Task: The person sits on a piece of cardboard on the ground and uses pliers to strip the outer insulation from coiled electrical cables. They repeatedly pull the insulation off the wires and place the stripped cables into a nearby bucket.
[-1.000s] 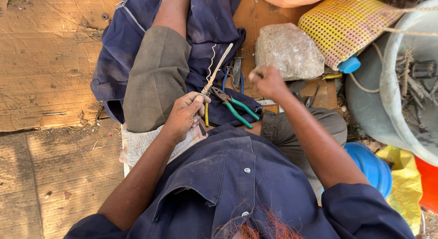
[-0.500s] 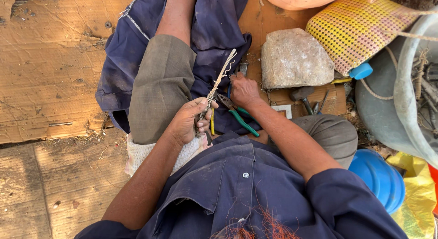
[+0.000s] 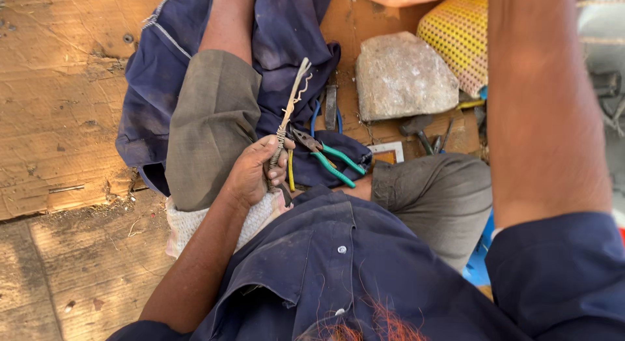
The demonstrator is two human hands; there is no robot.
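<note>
My left hand [image 3: 256, 171] grips a thin bundle of twisted wire [image 3: 288, 113] that sticks up and away from my lap. Green-handled pliers [image 3: 329, 158] lie on the dark blue cloth [image 3: 286, 35] just right of that hand, with nothing holding them. My right forearm [image 3: 543, 106] is raised close to the camera at the right; the hand itself is above the top edge, out of view. I sit cross-legged in grey trousers and a dark blue shirt.
A grey stone block [image 3: 402, 77] sits ahead on the brown cardboard floor [image 3: 58, 87]. A yellow mesh basket [image 3: 459, 38] lies behind it. Small hand tools [image 3: 423, 129] lie by the stone. A blue object [image 3: 478, 266] shows by my right knee.
My right hand has left the pliers and wire and lifted up out of the picture. The pliers now lie on the cloth. My left hand keeps holding the wire bundle.
</note>
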